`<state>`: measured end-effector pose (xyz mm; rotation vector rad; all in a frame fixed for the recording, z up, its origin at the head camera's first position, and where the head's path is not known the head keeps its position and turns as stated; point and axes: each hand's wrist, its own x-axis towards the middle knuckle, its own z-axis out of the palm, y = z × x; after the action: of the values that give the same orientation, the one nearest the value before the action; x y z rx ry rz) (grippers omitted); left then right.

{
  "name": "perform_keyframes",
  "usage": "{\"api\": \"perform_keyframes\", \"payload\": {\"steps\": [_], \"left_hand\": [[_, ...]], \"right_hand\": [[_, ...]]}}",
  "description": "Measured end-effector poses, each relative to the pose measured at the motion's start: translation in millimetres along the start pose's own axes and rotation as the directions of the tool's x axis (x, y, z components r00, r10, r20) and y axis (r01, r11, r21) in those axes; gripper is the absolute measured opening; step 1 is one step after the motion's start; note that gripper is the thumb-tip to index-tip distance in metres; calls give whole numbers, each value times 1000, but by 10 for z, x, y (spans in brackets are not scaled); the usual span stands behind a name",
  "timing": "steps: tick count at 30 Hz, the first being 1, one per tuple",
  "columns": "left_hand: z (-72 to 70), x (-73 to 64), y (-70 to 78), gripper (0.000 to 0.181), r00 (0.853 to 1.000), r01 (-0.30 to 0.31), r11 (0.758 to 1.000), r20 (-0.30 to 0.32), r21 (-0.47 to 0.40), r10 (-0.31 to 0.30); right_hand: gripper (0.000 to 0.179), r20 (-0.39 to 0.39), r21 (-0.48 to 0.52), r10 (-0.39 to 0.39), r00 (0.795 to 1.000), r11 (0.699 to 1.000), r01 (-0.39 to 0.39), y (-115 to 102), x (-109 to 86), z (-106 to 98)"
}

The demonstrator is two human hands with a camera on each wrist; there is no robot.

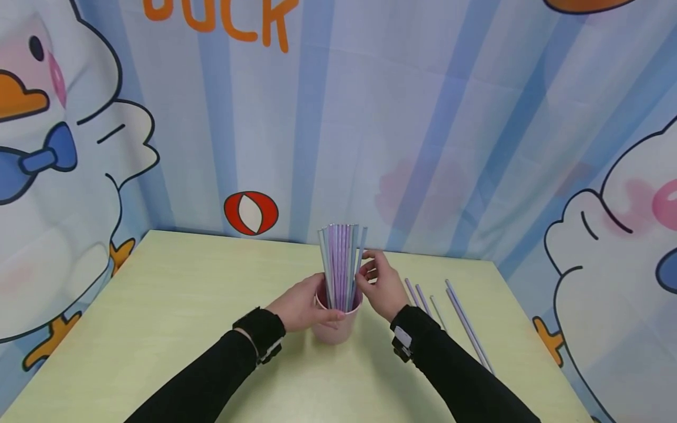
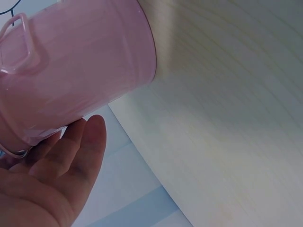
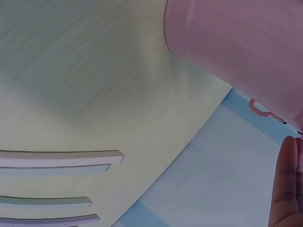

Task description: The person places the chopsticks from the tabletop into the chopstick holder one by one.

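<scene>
Pink cup at table centre, steadied by left hand, its fingers curved round the wall. Right hand pinches one straw at the upright bundle, long axes near vertical. Likely step: seating that straw; next, fetching from loose straws lying right, pointing far.

A pale yellow-green counter carries a pink cup of straws near its middle, and loose straws lying flat toward its right edge, well apart from the cup
</scene>
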<state>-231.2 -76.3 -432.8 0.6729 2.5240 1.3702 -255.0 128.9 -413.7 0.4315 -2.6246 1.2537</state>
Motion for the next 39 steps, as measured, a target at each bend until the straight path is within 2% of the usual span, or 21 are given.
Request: {"api": "perform_keyframes", "payload": {"steps": [8,11,14,21,26,30,33,39], "left_hand": [[6,-5,7,92,1000,13,1000,-8,0,-13],[0,-3,17,93,1000,20,1000,-14,18,-19],[-2,-1,24,94,1000,25,999,-18,35,-25],[5,2,20,93,1000,13,999,-20,46,-12],[8,0,18,94,1000,16,999,-23,43,-15],[8,-2,26,94,1000,20,999,-24,40,-19],[7,-8,34,93,1000,20,999,-24,41,-19],[6,-17,38,92,1000,21,999,-24,40,-20]], "right_hand": [[35,10,-31,11,1000,999,-11,81,-47,-145],[32,25,-95,23,999,995,-21,158,-83,-236],[29,65,-202,29,997,979,-15,266,-148,-311],[25,166,-447,49,985,894,31,550,-327,-352],[24,215,-584,28,976,805,105,687,-432,-316],[19,236,-652,44,971,748,125,788,-480,-286],[17,238,-667,61,969,736,118,865,-495,-267],[19,236,-664,61,970,739,115,871,-520,-262]]}}
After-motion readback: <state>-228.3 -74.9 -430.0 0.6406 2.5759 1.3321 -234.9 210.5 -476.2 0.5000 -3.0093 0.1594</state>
